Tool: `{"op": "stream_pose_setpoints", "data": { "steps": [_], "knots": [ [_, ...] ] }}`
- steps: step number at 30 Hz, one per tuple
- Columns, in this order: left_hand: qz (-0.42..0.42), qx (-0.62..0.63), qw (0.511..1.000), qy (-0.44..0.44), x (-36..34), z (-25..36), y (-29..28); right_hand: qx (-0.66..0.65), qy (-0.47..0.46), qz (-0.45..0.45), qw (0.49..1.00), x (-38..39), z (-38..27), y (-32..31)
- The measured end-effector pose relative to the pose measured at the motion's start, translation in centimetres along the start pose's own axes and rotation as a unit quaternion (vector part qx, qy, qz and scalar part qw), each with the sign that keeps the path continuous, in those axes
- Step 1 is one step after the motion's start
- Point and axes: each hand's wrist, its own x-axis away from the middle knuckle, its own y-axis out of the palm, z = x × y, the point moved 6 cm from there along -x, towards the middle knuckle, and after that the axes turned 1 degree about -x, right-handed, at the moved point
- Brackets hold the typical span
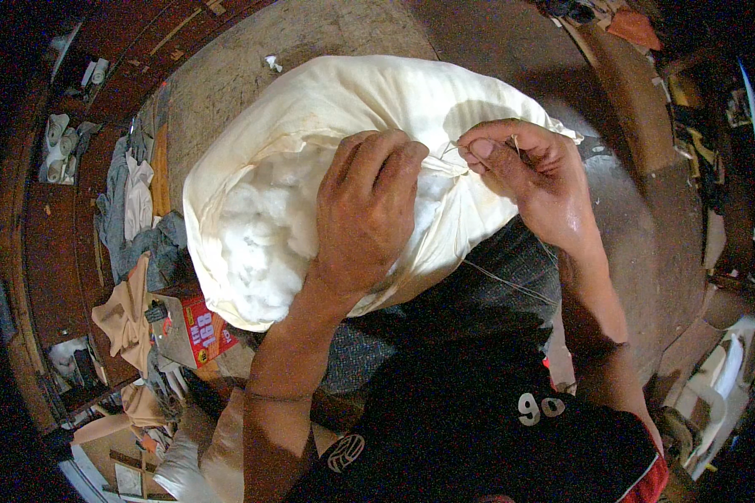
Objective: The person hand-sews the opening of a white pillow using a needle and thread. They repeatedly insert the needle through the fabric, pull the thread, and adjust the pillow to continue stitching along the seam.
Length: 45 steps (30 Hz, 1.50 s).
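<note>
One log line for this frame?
left hand: curled over open cushion, grip hidden; right hand: pinched at cushion's gathered edge, held item unclear; white stuffing: exposed

The left hand is curling over the open side of a cream fabric case, white stuffing showing to that hand's left. Just beside it, the right hand is pinching, possibly on something too fine to make out. Thread is trailing below the right hand.
</note>
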Motion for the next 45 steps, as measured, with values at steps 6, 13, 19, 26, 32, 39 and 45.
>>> {"op": "stream_pose_setpoints", "data": {
  "steps": [6,13,19,26,32,39,45],
  "knots": [
    [0.009,0.0,1.0,0.0,0.3,-0.3,0.3,-0.061,0.052,-0.064,0.995,-1.3,0.5,0.1],
    [-0.008,0.003,1.0,-0.007,0.0,0.0,0.1,-0.111,0.087,-0.042,0.989,-2.1,1.3,-0.4],
    [-0.031,0.008,0.999,0.013,0.1,0.1,0.3,-0.119,0.088,-0.049,0.988,-2.1,1.5,-0.7],
    [-0.054,0.016,0.998,-0.001,0.0,-0.2,0.7,-0.071,0.107,-0.136,0.982,-3.1,1.1,0.0],
    [-0.088,0.092,0.991,-0.046,-0.4,0.5,-0.3,-0.09,0.125,-0.079,0.985,-3.3,1.5,-0.9],
    [-0.177,0.08,0.978,-0.075,0.5,1.6,0.9,-0.064,0.127,-0.098,0.985,-3.8,1.2,-0.8],
    [-0.164,0.041,0.978,-0.125,0.8,1.5,1.6,-0.044,0.123,-0.123,0.984,-3.9,1.1,-0.8]
  ]
}}
